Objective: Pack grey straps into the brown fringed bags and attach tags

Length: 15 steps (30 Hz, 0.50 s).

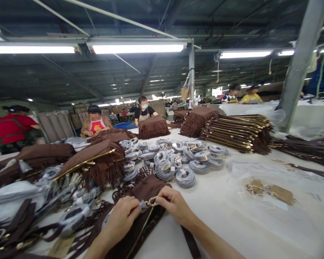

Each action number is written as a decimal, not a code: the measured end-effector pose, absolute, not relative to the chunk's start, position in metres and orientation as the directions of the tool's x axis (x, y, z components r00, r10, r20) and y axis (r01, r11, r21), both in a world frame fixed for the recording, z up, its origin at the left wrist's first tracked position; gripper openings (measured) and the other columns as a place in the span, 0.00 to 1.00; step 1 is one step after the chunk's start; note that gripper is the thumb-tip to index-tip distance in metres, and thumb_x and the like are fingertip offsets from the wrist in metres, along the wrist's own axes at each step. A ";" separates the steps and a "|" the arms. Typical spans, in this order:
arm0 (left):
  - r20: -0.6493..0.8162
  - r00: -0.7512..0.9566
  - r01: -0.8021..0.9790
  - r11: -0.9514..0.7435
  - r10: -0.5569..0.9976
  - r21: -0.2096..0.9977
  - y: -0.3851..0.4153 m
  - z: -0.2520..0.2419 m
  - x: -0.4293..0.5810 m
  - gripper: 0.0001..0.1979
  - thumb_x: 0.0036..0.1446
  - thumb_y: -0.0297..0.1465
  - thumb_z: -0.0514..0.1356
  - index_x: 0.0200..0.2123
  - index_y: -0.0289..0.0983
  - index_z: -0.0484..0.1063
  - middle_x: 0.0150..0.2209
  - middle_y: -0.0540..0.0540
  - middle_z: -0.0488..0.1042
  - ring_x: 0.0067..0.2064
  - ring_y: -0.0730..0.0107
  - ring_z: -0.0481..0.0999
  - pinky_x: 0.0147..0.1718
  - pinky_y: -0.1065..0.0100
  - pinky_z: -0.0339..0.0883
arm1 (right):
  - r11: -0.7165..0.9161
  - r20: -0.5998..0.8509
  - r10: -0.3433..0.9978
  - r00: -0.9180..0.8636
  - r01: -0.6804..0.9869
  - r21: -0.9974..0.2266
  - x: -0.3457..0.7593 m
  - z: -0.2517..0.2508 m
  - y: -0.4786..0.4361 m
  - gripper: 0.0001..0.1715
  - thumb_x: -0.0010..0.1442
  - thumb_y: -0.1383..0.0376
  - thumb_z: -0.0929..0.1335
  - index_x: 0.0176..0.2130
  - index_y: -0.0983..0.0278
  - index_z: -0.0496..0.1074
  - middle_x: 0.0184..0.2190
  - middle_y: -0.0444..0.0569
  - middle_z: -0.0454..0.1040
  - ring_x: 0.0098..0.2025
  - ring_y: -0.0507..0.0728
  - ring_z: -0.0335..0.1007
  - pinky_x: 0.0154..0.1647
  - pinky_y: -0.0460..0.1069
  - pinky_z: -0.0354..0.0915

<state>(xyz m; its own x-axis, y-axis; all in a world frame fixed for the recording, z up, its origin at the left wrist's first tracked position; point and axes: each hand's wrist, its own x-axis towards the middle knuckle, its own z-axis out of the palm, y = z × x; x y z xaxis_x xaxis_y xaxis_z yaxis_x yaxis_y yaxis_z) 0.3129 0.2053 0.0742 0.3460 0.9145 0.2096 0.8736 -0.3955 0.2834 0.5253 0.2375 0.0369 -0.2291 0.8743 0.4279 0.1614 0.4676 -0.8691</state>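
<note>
A dark brown fringed bag point(152, 184) with a gold zip along its edge lies in front of me. Over it, my left hand point(126, 213) pinches a strap end in pale wrapping beside a gold clasp point(152, 201). The fingers of my right hand point(175, 204) are closed at the other side of that clasp, touching it. Whether the clasp is hooked to the bag's ring cannot be made out. A dark strap point(190, 241) hangs below my right wrist. My left hand hides part of the bag.
Coiled, grey-wrapped straps point(185, 177) cover the table's middle. Stacks of fringed brown bags point(234, 131) stand at the back right and a further stack point(94, 158) at the left. Paper tags point(282, 194) lie on clear plastic point(307, 219) at right. Several co-workers sit or stand beyond.
</note>
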 end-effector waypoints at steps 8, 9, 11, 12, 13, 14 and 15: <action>0.365 0.336 0.747 -0.482 0.868 0.458 0.202 0.082 0.336 0.21 0.59 0.28 0.51 0.55 0.42 0.69 0.49 0.45 0.75 0.49 0.63 0.73 0.50 0.64 0.64 | 0.445 0.416 0.875 -0.246 0.073 -0.893 0.526 0.037 0.240 0.10 0.54 0.62 0.68 0.24 0.63 0.70 0.23 0.42 0.66 0.29 0.52 0.61 0.32 0.47 0.58; 0.343 0.332 0.774 -0.461 0.879 0.434 0.201 0.083 0.342 0.16 0.60 0.31 0.52 0.49 0.42 0.73 0.44 0.45 0.77 0.46 0.62 0.74 0.47 0.64 0.65 | 0.450 0.422 0.873 -0.244 0.071 -0.890 0.526 0.037 0.240 0.10 0.55 0.62 0.68 0.24 0.63 0.70 0.23 0.42 0.66 0.29 0.53 0.61 0.32 0.47 0.58; 0.290 0.315 0.840 -0.408 0.904 0.358 0.201 0.083 0.351 0.14 0.63 0.34 0.51 0.35 0.40 0.77 0.35 0.45 0.77 0.40 0.62 0.74 0.40 0.64 0.65 | 0.451 0.424 0.877 -0.228 0.080 -0.889 0.525 0.038 0.238 0.10 0.55 0.62 0.68 0.24 0.63 0.70 0.23 0.42 0.66 0.29 0.53 0.61 0.33 0.47 0.58; 0.269 0.318 0.863 -0.395 0.909 0.314 0.202 0.082 0.353 0.15 0.63 0.34 0.51 0.30 0.40 0.76 0.33 0.46 0.76 0.38 0.62 0.73 0.38 0.65 0.63 | 0.448 0.422 0.880 -0.217 0.089 -0.890 0.525 0.038 0.237 0.10 0.55 0.62 0.68 0.24 0.63 0.70 0.23 0.42 0.66 0.29 0.53 0.61 0.33 0.47 0.58; 0.256 0.328 0.878 -0.394 0.909 0.273 0.202 0.081 0.354 0.16 0.64 0.34 0.52 0.27 0.39 0.75 0.32 0.46 0.75 0.38 0.62 0.73 0.37 0.65 0.62 | 0.445 0.419 0.884 -0.208 0.098 -0.890 0.524 0.037 0.237 0.10 0.54 0.62 0.68 0.23 0.63 0.70 0.23 0.42 0.66 0.29 0.53 0.61 0.33 0.47 0.58; 0.249 0.345 0.882 -0.403 0.905 0.243 0.203 0.079 0.353 0.16 0.64 0.34 0.52 0.27 0.39 0.74 0.32 0.46 0.75 0.38 0.62 0.72 0.37 0.65 0.61 | 0.442 0.416 0.886 -0.202 0.105 -0.891 0.524 0.037 0.237 0.10 0.54 0.63 0.68 0.23 0.63 0.70 0.23 0.42 0.67 0.29 0.53 0.61 0.33 0.47 0.58; 0.248 0.363 0.881 -0.417 0.898 0.222 0.203 0.078 0.351 0.15 0.64 0.33 0.53 0.27 0.39 0.74 0.33 0.47 0.75 0.38 0.62 0.72 0.38 0.65 0.60 | 0.439 0.413 0.888 -0.200 0.106 -0.892 0.524 0.037 0.237 0.10 0.54 0.63 0.68 0.23 0.63 0.71 0.23 0.42 0.67 0.29 0.53 0.62 0.33 0.47 0.58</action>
